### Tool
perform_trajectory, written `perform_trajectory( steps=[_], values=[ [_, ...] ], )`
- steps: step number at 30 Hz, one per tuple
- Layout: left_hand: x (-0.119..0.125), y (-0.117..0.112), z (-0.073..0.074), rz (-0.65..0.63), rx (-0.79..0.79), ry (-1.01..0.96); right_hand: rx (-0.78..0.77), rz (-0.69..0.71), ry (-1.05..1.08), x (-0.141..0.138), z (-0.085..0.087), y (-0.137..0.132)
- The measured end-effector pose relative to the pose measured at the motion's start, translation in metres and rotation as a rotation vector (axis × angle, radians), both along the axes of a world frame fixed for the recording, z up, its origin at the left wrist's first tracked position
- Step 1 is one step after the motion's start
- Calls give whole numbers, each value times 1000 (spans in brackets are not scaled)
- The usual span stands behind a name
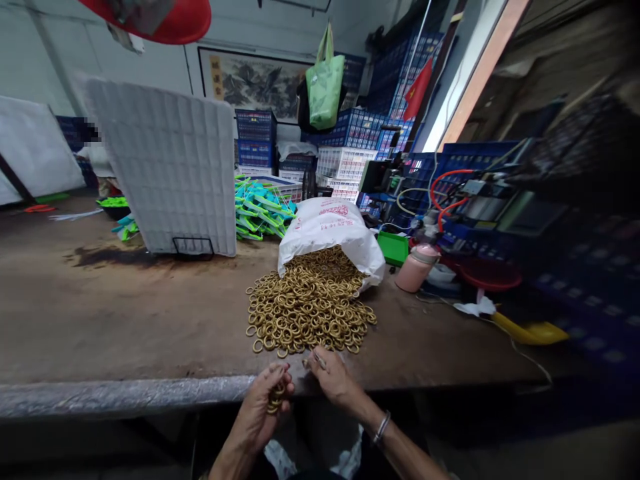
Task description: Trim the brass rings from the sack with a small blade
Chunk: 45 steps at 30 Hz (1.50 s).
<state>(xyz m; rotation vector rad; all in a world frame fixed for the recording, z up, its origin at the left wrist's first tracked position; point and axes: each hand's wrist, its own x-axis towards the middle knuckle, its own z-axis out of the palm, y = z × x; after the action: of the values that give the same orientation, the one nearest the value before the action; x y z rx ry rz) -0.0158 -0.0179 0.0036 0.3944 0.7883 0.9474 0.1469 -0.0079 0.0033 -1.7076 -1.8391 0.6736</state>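
Several brass-coloured rings (276, 399) lie in my left hand (263, 400), its fingers curled around them just off the table's front edge. My right hand (330, 377) is at the near side of a heap of the same rings (310, 310), thumb and fingertips pinched together. Whatever small thing is in that pinch is too small to make out. The heap spills from the mouth of a white woven sack (330, 223) with red print, lying on its side. A gap separates my two hands.
A white padded panel (175, 160) stands upright on the brown table (150, 320). Behind are green and blue plastic pieces (263, 207). To the right are a pink bottle (418, 268), a green tray (393, 248) and a machine with red hoses (480, 200). A red lamp shade (170, 23) hangs overhead.
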Motion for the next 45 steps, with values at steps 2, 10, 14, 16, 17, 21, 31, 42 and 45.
perform_trajectory(
  steps=[2,10,14,16,17,21,31,42,45],
  values=[
    [4,0,-1,-20,78,85,-27,38,117,-2,6,-3],
    [18,0,-10,-148,294,281,-109,106,417,-2,11,-9],
    [22,-3,-8,-147,319,345,-130,14,483,-4,4,-11],
    [24,-5,-4,-106,335,389,-201,-39,554,-6,3,-14],
    [25,-6,-1,-73,358,413,-265,-54,606,-7,4,-16],
    [28,-8,7,22,486,474,-461,-38,785,-11,10,-21],
    [25,-13,8,-143,306,447,-217,-77,560,-6,-4,-11],
    [28,-11,3,-164,223,343,-127,62,478,-2,2,-6],
    [29,-12,9,-141,187,333,-151,42,511,1,-2,-6]
  ],
)
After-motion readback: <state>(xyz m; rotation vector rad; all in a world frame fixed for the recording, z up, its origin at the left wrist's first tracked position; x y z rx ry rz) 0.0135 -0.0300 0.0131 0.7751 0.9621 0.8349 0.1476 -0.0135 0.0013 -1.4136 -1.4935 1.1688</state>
